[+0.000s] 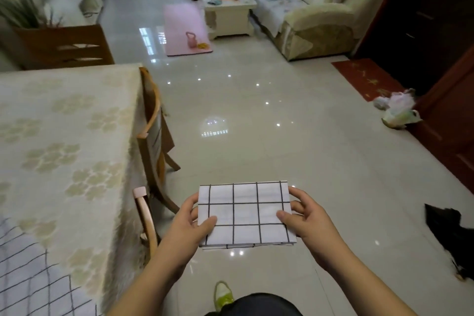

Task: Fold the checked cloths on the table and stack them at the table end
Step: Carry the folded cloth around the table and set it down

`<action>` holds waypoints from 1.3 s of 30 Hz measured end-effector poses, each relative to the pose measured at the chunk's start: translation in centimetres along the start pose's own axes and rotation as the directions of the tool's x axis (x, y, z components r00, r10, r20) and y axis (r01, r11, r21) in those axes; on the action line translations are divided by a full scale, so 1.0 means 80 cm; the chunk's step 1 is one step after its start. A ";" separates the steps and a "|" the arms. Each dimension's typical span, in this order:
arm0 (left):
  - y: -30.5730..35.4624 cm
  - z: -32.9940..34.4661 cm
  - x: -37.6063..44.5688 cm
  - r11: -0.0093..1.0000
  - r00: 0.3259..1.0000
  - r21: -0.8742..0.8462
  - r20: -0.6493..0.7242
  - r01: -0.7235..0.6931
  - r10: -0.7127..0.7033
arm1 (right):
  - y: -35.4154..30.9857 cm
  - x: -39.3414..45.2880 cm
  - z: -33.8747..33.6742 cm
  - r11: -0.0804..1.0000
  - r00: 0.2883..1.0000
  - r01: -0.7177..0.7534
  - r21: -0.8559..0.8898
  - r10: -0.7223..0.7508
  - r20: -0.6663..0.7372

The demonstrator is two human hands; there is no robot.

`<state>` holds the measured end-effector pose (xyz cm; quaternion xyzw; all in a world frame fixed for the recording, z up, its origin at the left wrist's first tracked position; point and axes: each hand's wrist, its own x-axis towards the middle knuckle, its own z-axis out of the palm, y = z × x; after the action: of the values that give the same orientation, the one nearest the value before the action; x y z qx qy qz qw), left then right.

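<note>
- From the head view we see a folded white cloth with a black grid pattern held flat in the air above the glossy pale tiled floor, to the right of the table and clear of it.
- Our left hand grips the cloth's left edge, thumb lying on top and fingers tucked beneath.
- Our right hand grips the right edge the same way, thumb on top, fingers curled round the side.
- The table with a cream flower-patterned tablecloth stands at the left; another white checked cloth lies spread on its near corner.
- Wooden chairs stand tucked along the table's right side.
- A green shoe shows below the cloth.
- A beige sofa and a white coffee table stand far across the room.
</note>
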<state>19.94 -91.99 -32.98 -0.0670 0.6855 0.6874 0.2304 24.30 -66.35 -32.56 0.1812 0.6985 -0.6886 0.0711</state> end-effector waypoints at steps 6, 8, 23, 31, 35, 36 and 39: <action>0.023 -0.057 0.048 1.000 0.996 0.010 -0.089 -0.024 0.024 | -0.044 0.066 0.054 0.998 0.999 0.023 -0.061 -0.020 0.046; 0.028 -0.071 0.059 0.999 0.992 0.003 -0.118 -0.034 0.034 | -0.054 0.086 0.066 0.996 0.998 0.020 -0.083 -0.015 0.069; 0.085 -0.079 0.209 1.000 0.960 0.003 -0.278 0.011 -0.010 | -0.100 0.281 0.073 0.994 0.976 0.006 -0.111 0.018 0.217; 0.147 -0.038 0.332 0.999 0.945 -0.003 -0.325 0.035 -0.035 | -0.137 0.410 0.026 0.996 0.970 -0.070 -0.050 0.079 0.231; 0.172 -0.028 0.378 0.999 0.947 0.025 -0.320 0.037 -0.027 | -0.156 0.463 0.011 0.995 0.963 -0.078 -0.061 0.091 0.252; 0.176 -0.027 0.387 0.999 0.948 0.029 -0.317 0.037 -0.026 | -0.162 0.473 0.010 0.995 0.963 -0.076 -0.064 0.090 0.256; 0.187 -0.028 0.408 0.999 0.947 0.016 -0.319 0.037 -0.030 | -0.171 0.502 0.010 0.996 0.957 -0.067 -0.056 0.080 0.278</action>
<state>-15.57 -86.13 -32.74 -0.1863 0.7198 0.6562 0.1287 -17.76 -60.72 -33.79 0.1063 0.6899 -0.6880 0.1987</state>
